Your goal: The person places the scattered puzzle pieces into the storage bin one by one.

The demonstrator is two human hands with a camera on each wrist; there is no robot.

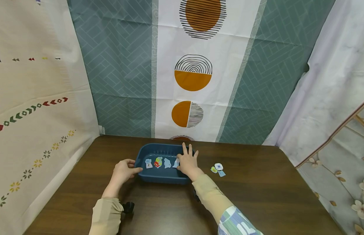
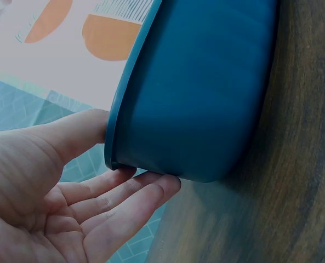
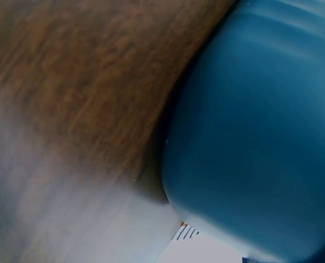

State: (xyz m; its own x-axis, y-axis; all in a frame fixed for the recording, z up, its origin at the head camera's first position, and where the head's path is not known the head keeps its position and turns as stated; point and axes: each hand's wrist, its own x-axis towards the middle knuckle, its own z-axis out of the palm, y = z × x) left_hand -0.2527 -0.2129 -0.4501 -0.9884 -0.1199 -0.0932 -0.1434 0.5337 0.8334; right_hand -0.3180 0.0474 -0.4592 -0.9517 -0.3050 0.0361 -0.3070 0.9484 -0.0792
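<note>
A dark blue rectangular plastic tray (image 1: 164,180) stands on the table. Inside it several small cut-out paper pieces lie in a row, among them a red, yellow and green one (image 1: 158,162) and a pale blue one (image 1: 167,163). My left hand (image 1: 123,171) grips the tray's left end, thumb on the rim and fingers against the outside, as the left wrist view (image 2: 85,186) shows. Over the right end reaches my right hand (image 1: 188,163), its thumb and index finger about a pale blue paper piece (image 1: 176,163), other fingers spread. The right wrist view shows the tray's outer wall (image 3: 255,131), not the hand.
Right of the tray, a few more paper pieces lie close together on the brown wooden table (image 1: 252,182), one white with a blue star shape (image 1: 218,166). Patterned cloths hang behind the table and on both sides.
</note>
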